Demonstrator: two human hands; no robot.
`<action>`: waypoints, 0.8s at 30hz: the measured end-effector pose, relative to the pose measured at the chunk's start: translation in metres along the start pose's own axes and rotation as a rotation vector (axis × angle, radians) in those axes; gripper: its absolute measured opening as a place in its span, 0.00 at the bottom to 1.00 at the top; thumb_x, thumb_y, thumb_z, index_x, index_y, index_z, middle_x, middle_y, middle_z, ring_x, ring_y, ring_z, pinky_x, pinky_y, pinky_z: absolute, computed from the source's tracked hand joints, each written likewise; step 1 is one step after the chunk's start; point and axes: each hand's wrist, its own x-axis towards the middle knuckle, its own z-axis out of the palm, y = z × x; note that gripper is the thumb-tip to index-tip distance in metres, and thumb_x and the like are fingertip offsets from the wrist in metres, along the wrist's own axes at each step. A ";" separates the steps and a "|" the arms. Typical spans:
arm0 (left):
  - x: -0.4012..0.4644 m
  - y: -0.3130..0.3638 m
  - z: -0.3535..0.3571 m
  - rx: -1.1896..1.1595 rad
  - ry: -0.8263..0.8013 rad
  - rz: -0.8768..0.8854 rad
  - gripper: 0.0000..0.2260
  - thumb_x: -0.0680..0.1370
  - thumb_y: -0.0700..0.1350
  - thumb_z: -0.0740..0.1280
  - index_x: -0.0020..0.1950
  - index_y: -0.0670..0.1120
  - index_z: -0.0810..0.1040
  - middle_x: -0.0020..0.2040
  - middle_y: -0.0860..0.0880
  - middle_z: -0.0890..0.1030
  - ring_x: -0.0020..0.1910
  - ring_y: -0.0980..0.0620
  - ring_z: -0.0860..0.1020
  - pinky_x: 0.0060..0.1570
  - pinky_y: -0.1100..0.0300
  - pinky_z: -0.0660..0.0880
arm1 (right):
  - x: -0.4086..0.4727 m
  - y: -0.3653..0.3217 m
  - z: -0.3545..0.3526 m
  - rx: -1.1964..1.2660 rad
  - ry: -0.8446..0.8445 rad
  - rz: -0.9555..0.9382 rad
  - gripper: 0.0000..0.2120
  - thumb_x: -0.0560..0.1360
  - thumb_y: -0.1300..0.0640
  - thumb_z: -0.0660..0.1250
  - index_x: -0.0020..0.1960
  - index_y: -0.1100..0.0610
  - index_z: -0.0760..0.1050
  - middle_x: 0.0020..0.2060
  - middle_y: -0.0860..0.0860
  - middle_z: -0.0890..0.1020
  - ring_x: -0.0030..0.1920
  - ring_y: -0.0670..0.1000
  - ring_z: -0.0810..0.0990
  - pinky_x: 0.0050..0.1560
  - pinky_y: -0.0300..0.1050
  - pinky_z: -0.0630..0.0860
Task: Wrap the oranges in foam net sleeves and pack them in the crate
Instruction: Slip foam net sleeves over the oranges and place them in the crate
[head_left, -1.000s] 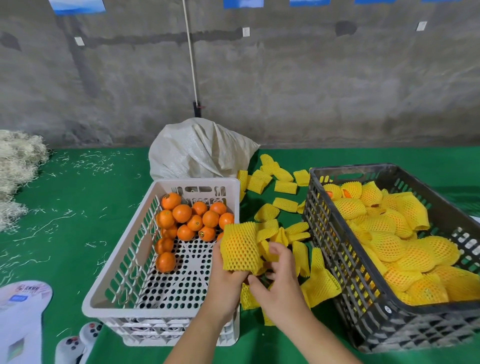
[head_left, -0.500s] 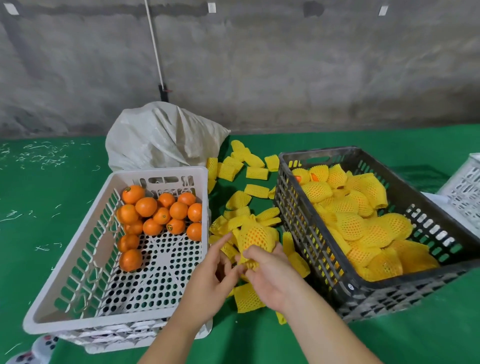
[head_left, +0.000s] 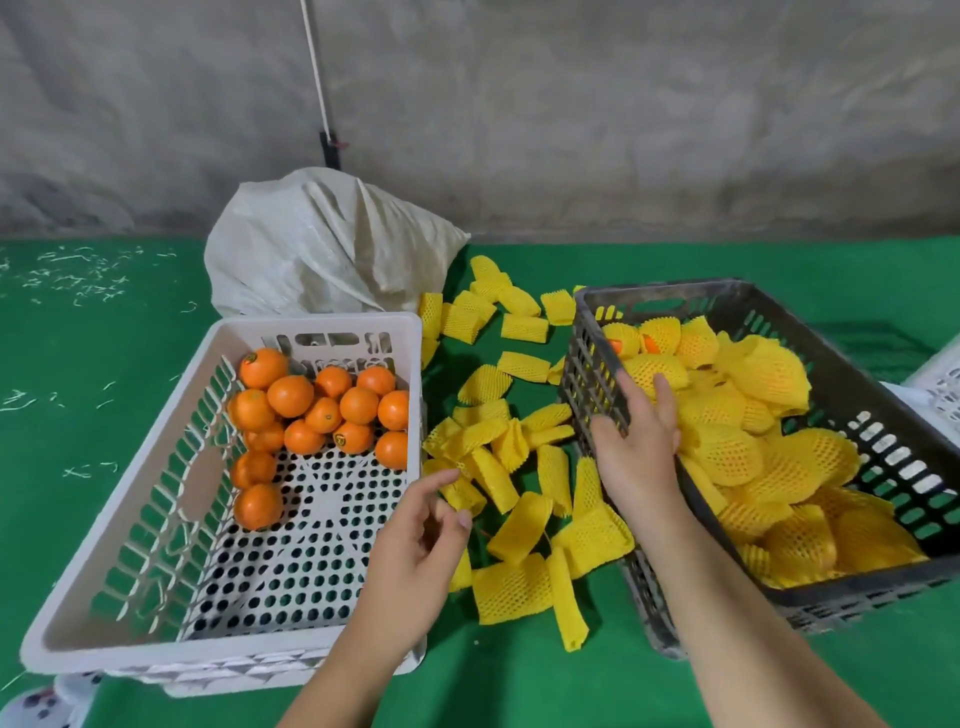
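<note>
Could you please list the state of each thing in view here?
White plastic crate: partly filled with bare oranges.
Dark grey plastic crate: heaped with oranges wrapped in sleeves.
Yellow foam net sleeves: loose, scattered between the crates.
White woven sack: closed.
Left hand: open, empty.
Right hand: open over the dark crate's rim.

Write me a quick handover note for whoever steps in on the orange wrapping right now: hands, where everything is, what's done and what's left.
Left hand: open, holding nothing, at the near right corner of the white crate, beside the loose foam sleeves.
Right hand: open, fingers straight, over the near rim of the black crate.
Bare oranges: clustered at the far end of the white crate.
Wrapped oranges: piled in the black crate.
Foam sleeves: scattered on the green mat between the crates.
Done: many oranges wrapped and packed.
Left: wrap and pack every bare orange in the white crate.
</note>
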 end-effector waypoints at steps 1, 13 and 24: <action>0.002 0.001 -0.001 -0.068 0.037 -0.031 0.14 0.84 0.42 0.68 0.68 0.53 0.77 0.40 0.52 0.77 0.40 0.56 0.78 0.45 0.65 0.76 | -0.009 0.008 0.017 -0.113 -0.112 -0.051 0.20 0.80 0.49 0.63 0.71 0.36 0.70 0.80 0.38 0.50 0.79 0.54 0.48 0.76 0.58 0.58; 0.074 -0.058 -0.135 1.002 0.044 -0.321 0.23 0.80 0.54 0.69 0.75 0.52 0.74 0.70 0.45 0.73 0.71 0.40 0.70 0.70 0.44 0.70 | -0.048 0.073 0.096 -0.833 -0.937 0.067 0.31 0.83 0.39 0.57 0.82 0.48 0.55 0.83 0.44 0.48 0.82 0.57 0.44 0.78 0.61 0.51; 0.110 -0.153 -0.193 0.815 0.163 -0.853 0.35 0.83 0.51 0.68 0.85 0.52 0.52 0.83 0.40 0.57 0.72 0.34 0.71 0.62 0.44 0.73 | -0.051 0.087 0.107 -0.820 -0.837 0.181 0.34 0.82 0.36 0.55 0.82 0.52 0.56 0.83 0.46 0.50 0.81 0.59 0.49 0.78 0.57 0.53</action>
